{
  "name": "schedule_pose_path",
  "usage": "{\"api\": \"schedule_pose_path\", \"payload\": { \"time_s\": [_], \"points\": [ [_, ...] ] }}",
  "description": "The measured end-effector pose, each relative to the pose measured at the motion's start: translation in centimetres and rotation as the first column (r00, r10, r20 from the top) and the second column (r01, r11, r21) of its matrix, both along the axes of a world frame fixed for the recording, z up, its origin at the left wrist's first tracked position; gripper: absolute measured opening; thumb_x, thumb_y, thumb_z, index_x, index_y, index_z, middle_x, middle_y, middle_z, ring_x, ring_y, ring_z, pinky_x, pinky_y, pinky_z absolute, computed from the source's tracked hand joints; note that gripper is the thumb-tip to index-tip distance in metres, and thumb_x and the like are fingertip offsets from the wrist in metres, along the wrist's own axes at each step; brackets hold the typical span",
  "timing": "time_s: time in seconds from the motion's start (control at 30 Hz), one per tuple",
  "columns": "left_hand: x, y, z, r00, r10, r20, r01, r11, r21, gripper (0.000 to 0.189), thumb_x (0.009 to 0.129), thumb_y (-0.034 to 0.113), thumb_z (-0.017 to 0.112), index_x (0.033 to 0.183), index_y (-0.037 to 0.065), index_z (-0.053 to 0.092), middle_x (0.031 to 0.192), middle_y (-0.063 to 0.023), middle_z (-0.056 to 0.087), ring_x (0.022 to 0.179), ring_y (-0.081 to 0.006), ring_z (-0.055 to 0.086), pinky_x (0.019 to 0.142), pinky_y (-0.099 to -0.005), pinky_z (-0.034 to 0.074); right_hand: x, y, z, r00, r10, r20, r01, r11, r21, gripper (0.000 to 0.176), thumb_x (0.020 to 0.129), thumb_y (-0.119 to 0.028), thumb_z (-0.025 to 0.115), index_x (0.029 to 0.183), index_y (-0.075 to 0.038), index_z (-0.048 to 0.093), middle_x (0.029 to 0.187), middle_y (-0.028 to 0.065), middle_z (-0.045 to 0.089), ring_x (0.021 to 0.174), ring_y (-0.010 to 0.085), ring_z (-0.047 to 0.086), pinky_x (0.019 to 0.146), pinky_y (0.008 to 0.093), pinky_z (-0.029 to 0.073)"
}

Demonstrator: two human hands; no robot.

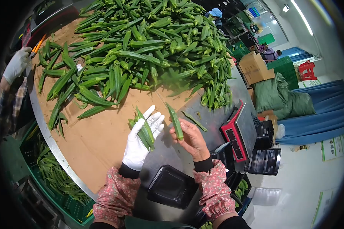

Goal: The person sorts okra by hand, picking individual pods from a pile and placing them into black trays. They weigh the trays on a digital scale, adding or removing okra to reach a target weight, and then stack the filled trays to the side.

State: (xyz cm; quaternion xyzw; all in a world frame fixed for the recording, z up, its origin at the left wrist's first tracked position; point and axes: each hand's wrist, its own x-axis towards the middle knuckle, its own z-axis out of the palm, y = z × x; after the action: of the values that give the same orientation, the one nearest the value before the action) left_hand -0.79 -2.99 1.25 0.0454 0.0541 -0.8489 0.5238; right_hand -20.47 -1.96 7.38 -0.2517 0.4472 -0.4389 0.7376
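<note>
My left hand point(135, 153), in a white glove, cradles a few green okra pods point(146, 135) across the palm, the thumb over them and the fingers stretched up. Bare, my right hand point(195, 141) pinches a single okra pod point(174, 120) upright between thumb and fingers, just beside the left. Beyond both hands a large okra heap point(141, 47) covers the far part of the table. One thin pod point(195, 121) lies alone on the metal behind my right hand. A black plastic tray point(171, 187) sits below and between my wrists.
Brown cardboard point(99, 141) covers the left of the metal table. A red scale point(233, 139) stands at right near black trays point(263, 161). At lower left is a green crate point(30, 156) holding okra. Another person's gloved hand point(17, 65) is at the far left edge.
</note>
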Motion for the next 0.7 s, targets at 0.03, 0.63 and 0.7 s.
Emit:
{"api": "schedule_pose_path", "payload": {
  "time_s": [0.03,0.63,0.7],
  "points": [
    [-0.1,0.0,0.1,1.0,-0.014,0.012,0.014,1.0,-0.013,0.059,0.1,0.026,0.05,0.151,0.004,0.03,0.14,-0.0153,0.051,0.132,-0.0257,0.048,0.11,-0.0391,0.04,-0.2,0.2,-0.5,0.998,-0.007,0.063,0.007,1.0,-0.001,0.037,0.1,-0.024,0.056,0.128,0.001,0.056,0.097,0.0122,0.068,0.074,0.0172,0.062,0.064,0.0273,0.051],
    [-0.1,0.2,0.0,0.988,-0.059,0.145,0.061,0.998,-0.009,0.063,0.098,0.032,0.052,0.151,0.003,0.032,0.148,-0.0161,0.044,0.136,-0.0259,0.044,0.115,-0.0406,0.034,3.8,0.9,0.9,0.976,-0.105,-0.19,0.092,0.993,-0.074,0.032,0.098,-0.022,0.061,0.123,-0.002,0.057,0.1,0.0094,0.068,0.087,0.0159,0.066,0.071,0.031,0.053],
    [-0.2,0.2,0.0,0.991,-0.043,0.127,0.045,0.999,-0.016,0.062,0.098,0.031,0.051,0.15,0.003,0.032,0.146,-0.0159,0.046,0.134,-0.0259,0.046,0.114,-0.0409,0.035,6.7,1.7,2.9,0.991,-0.027,-0.132,0.02,0.998,-0.059,0.032,0.099,-0.022,0.059,0.125,-0.002,0.056,0.104,0.0092,0.067,0.092,0.0166,0.065,0.08,0.032,0.053]
  ]
}}
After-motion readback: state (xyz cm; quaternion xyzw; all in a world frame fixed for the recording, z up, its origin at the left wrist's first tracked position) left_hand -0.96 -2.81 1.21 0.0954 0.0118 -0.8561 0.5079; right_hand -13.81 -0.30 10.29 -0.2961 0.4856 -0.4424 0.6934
